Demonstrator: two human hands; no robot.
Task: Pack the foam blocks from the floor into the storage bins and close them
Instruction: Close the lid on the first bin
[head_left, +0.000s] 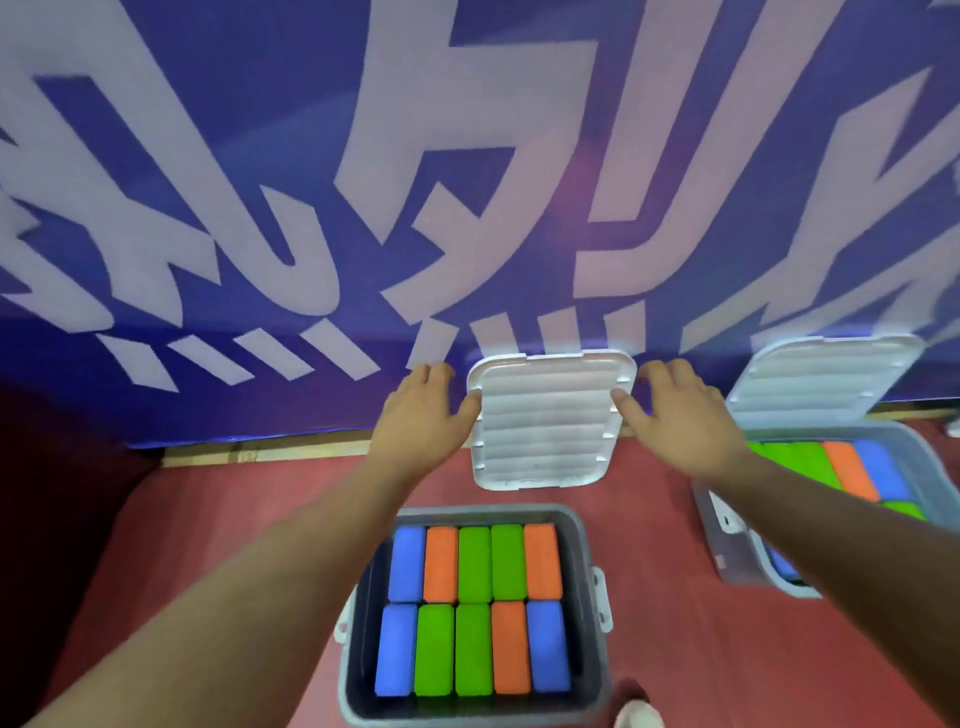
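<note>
You have two bins, the near bin (488, 512) and the right bin (917, 452), and two white lids (550, 426). The near one holds ten foam blocks (474, 564): four green, three blue, three orange.

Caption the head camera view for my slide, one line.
Left hand and right hand hold a white lid by its sides beyond a grey bin of foam blocks.
</note>
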